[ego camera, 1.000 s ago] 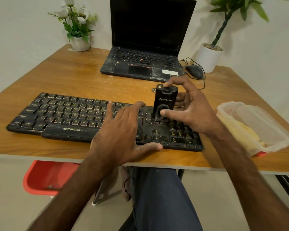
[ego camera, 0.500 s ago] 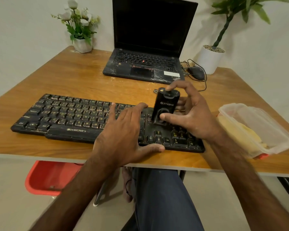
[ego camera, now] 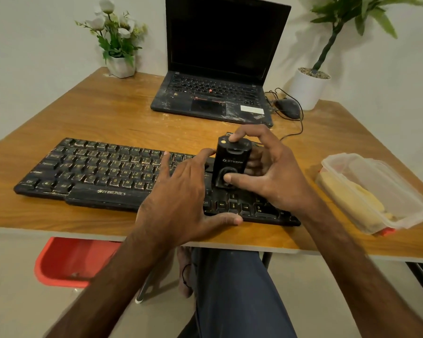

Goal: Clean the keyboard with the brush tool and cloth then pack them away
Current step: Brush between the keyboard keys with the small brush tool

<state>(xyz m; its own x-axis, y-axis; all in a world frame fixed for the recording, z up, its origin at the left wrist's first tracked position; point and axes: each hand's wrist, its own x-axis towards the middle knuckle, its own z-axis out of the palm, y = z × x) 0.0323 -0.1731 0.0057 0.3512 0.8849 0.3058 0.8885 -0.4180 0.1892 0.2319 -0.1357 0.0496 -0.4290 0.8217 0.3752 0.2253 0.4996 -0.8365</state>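
Desktop (ego camera: 103, 118): right hand (ego camera: 276, 176) grips brush tool (ego camera: 233, 158) (upright).

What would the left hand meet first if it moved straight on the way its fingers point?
Probably the brush tool in the right hand, just beyond the left hand; depth is unclear.

Wooden table (ego camera: 108, 118): keyboard (ego camera: 103, 172), laptop (ego camera: 210, 93), mouse (ego camera: 288, 108), plastic container (ego camera: 376, 191), vase (ego camera: 121, 65), potted plant (ego camera: 308, 86)

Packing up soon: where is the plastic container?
Head view: the plastic container sits on the table at its right edge, just right of the keyboard and right hand.
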